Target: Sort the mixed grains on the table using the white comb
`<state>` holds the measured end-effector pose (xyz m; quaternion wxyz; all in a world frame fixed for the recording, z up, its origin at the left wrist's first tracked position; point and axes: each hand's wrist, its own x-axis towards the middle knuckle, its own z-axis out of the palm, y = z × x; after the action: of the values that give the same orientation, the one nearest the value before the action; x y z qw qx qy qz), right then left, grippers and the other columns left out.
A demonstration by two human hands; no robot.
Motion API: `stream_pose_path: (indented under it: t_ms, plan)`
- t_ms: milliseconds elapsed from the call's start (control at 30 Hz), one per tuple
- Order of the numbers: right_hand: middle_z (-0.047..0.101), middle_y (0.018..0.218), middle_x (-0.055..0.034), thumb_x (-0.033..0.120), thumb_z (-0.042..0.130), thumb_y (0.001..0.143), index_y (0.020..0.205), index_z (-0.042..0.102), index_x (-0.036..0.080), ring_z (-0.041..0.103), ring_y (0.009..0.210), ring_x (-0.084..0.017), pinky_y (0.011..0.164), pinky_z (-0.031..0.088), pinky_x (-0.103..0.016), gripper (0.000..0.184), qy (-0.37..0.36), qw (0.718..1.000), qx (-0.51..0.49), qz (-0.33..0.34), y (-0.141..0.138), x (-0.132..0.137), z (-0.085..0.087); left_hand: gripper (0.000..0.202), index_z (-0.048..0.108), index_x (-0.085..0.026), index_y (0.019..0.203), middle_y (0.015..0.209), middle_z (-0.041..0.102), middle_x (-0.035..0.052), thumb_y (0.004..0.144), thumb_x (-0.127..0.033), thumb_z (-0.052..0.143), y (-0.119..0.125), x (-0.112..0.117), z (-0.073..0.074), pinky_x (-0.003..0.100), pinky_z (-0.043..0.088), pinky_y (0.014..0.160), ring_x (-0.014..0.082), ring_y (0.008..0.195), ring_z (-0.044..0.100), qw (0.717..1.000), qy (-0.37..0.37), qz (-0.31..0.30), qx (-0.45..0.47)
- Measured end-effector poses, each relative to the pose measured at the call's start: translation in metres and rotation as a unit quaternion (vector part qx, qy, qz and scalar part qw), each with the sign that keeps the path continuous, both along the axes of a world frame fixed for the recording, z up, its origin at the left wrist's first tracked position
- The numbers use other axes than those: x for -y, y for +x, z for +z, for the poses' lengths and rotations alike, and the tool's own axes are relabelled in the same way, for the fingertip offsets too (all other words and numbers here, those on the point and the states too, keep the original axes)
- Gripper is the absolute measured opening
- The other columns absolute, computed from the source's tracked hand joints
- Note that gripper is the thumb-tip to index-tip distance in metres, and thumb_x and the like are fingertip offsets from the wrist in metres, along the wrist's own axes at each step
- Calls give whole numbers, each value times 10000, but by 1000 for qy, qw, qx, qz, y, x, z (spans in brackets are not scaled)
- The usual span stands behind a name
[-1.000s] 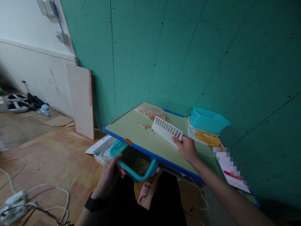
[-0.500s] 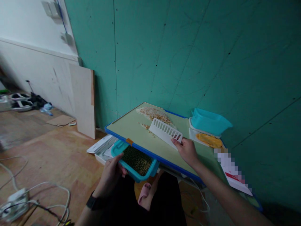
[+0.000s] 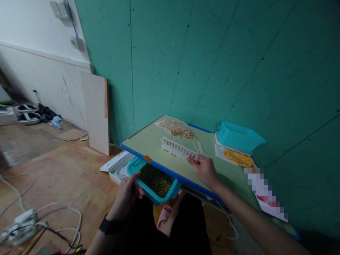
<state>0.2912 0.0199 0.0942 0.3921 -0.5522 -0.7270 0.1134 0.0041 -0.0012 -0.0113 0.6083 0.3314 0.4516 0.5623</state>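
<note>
My right hand (image 3: 204,169) grips one end of a white slotted plastic scraper (image 3: 178,149), which lies low across the green table top (image 3: 148,143), just in front of a pile of pale beans (image 3: 176,129). My left hand (image 3: 127,194) holds a teal tray (image 3: 152,181) of dark green beans below the table's blue front edge. A black watch sits on my left wrist.
A teal bin (image 3: 238,136) and a white tray with yellow pieces (image 3: 236,158) stand at the table's right. Papers (image 3: 267,196) lie beside them. A wooden board (image 3: 96,114) leans on the wall. Cables and a power strip (image 3: 20,225) lie on the floor at left.
My right hand has drawn the scraper toward the table's front edge and tipped it lower, away from the bean pile. The tray in my left hand has stayed in place.
</note>
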Motion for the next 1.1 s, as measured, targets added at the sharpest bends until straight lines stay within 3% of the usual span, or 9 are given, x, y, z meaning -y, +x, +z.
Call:
stream_pose_path:
  t_ms: [300,400,500,633,767,933,1100]
  plan:
    - [816,1045,-73,296,563,962,1102,803,260,790,899,-241,812,592,-304,280,40,996,24,76,-21,39,0,470,627,-215,394,360,601,46,784,-472,686,0,0,15,238,394,349,132,300,493,1000,0,-2,-4]
    - [823,987,-67,317,575,965,1076,808,262,791,848,-236,777,591,-294,264,31,996,7,83,-27,46,0,451,629,-223,412,361,599,32,776,-482,691,-1,0,15,237,386,349,129,302,485,1000,-4,2,5]
    - [823,934,-75,374,610,949,975,818,229,785,823,-251,745,588,-303,255,5,997,-45,61,-30,40,3,486,613,-225,382,359,594,31,784,-491,680,-2,1,15,234,385,358,123,310,487,1000,-3,0,14]
    - [810,836,-82,455,638,896,826,793,169,760,786,-268,685,571,-312,333,-2,992,-128,2,-27,11,6,478,622,-220,391,364,598,30,773,-497,693,-4,2,16,234,392,359,128,320,504,1000,-7,0,19]
    - [772,706,-73,498,629,873,782,778,149,729,734,-262,638,537,-297,390,11,993,-107,-54,-20,-7,6,444,621,-215,414,356,594,21,750,-490,716,-4,1,17,230,391,357,120,302,496,1000,-9,5,21]
    - [743,635,-85,486,577,940,733,772,167,703,592,-223,565,476,-266,427,28,999,3,-45,-20,21,3,434,610,-208,420,362,601,26,753,-472,701,-3,2,17,230,397,357,120,300,501,1000,-14,10,25]
    - [805,800,-98,395,552,981,881,806,206,763,711,-241,647,517,-273,332,46,998,27,17,-29,51,6,416,608,-206,436,353,596,29,733,-475,718,-2,3,18,228,382,337,122,284,488,999,-21,12,23]
